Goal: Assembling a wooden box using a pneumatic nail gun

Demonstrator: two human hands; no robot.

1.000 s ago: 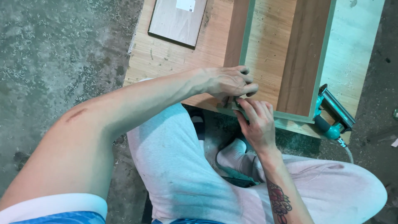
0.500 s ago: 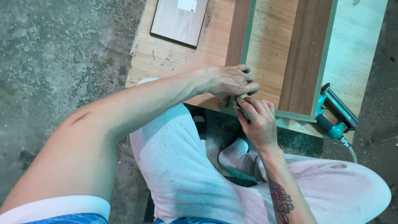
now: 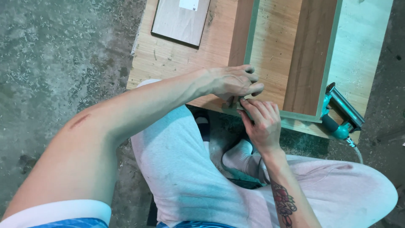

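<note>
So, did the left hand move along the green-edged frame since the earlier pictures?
No. The left hand rests at the same near-left corner of the green-edged wooden frame, meeting the right hand; only the camera shifted slightly.

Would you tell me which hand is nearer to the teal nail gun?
The right hand: it sits at the frame's near edge, closer to the teal nail gun. The left hand lies farther left.
</note>
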